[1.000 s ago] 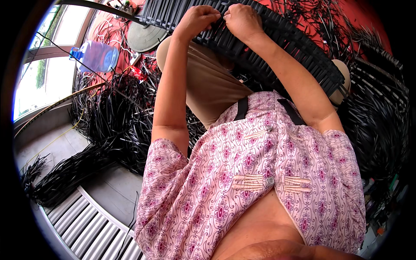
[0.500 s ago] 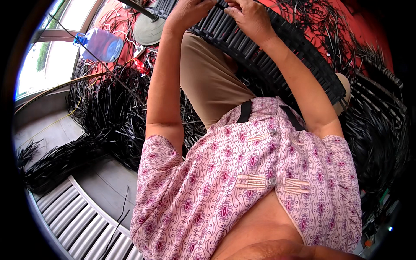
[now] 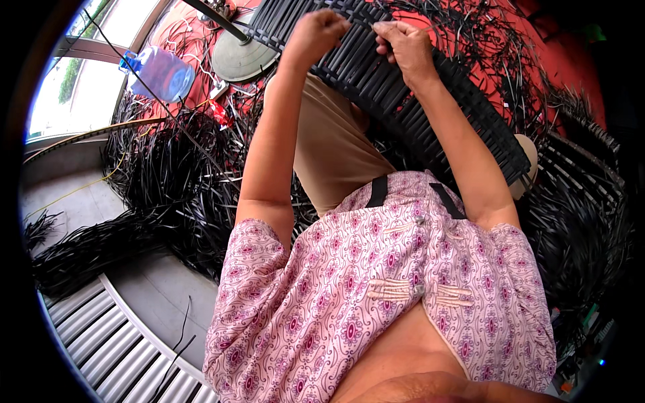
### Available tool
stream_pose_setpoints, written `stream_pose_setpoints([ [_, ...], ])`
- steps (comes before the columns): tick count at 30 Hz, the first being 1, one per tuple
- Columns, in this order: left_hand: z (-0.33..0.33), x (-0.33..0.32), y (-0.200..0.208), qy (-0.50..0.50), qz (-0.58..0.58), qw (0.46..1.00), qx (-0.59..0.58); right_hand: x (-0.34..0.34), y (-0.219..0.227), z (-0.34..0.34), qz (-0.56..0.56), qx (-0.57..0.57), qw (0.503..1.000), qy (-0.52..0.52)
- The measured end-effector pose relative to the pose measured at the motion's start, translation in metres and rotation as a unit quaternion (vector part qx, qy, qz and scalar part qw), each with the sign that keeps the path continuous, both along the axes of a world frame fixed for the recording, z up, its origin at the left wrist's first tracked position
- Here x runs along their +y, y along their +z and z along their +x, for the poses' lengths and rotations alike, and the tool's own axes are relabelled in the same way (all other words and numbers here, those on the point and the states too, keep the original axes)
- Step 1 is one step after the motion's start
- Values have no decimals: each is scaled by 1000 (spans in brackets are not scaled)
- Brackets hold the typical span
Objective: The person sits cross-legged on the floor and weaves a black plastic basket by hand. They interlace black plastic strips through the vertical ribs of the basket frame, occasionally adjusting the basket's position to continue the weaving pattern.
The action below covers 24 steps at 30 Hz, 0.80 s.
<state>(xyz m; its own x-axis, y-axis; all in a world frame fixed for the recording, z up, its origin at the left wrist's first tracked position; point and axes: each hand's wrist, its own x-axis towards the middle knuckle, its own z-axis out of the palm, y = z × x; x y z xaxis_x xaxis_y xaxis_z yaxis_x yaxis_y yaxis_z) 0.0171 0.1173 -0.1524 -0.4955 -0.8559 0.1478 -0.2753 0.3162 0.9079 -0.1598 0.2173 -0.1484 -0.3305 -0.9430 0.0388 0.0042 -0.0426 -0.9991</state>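
Across my lap lies a black woven panel point(image 3: 364, 77), made of flat strips over close-set slats, running from upper left to lower right. Above its left part is my left hand point(image 3: 316, 40), its fingers curled closed. My right hand point(image 3: 408, 54) is a short gap to the right, thumb and forefinger pressed together and the other fingers bent in. Any strip in either hand is too thin or dark against the weave to make out.
Black strips lie in a large heap point(image 3: 161, 168) on the left and are scattered over the red floor covering point(image 3: 470, 20). A blue water jug point(image 3: 164, 75), a round stand base point(image 3: 235, 57), and a white slatted piece point(image 3: 121, 342) are at the left.
Both hands have come down toward me from the top edge and are slightly farther apart. The whole view has shifted a little.
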Motion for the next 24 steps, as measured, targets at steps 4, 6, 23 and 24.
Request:
stream_pose_setpoints([
  [4,-10,13,-15,54,-223,951,-205,5,3,7,40,36,998,-22],
  [6,-14,18,-11,62,-220,944,-239,6,4,11,30,77,996,-40],
  [23,-20,23,-22,88,-158,963,-202,0,-4,12,25,204,977,-49],
  [24,-18,20,-20,69,-86,978,-178,1,-5,11,21,208,977,-51],
])
